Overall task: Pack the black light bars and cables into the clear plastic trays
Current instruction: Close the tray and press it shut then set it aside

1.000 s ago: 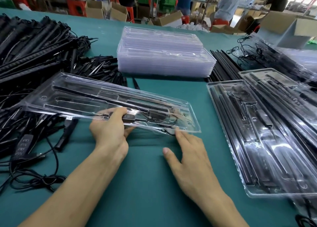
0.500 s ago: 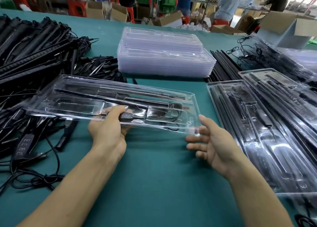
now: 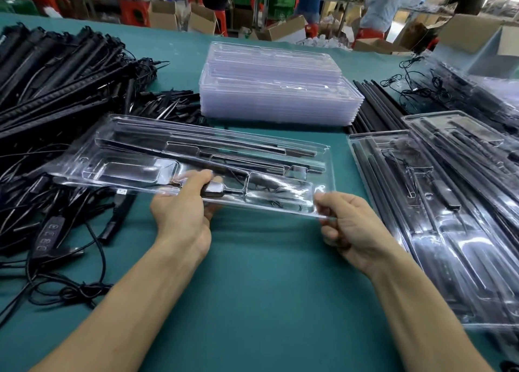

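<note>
A clear plastic tray (image 3: 118,158) is held above the green table, with a black light bar (image 3: 196,158) and a coiled black cable (image 3: 269,189) inside it. My left hand (image 3: 182,214) grips the tray's near edge at the middle, thumb on top beside a black cable controller (image 3: 214,190). My right hand (image 3: 348,225) pinches the tray's near right corner. Loose black light bars (image 3: 56,71) and cables (image 3: 42,231) are piled at the left.
A stack of empty clear trays (image 3: 278,90) stands at the back centre. Packed trays (image 3: 438,217) lie overlapped at the right, with more black bars (image 3: 376,104) behind them. Cardboard boxes (image 3: 471,34) and people stand beyond the table's far edge.
My right hand left the table, rose to the tray's near right corner and took hold of it. The tray has lifted and levelled out. My left hand kept its hold.
</note>
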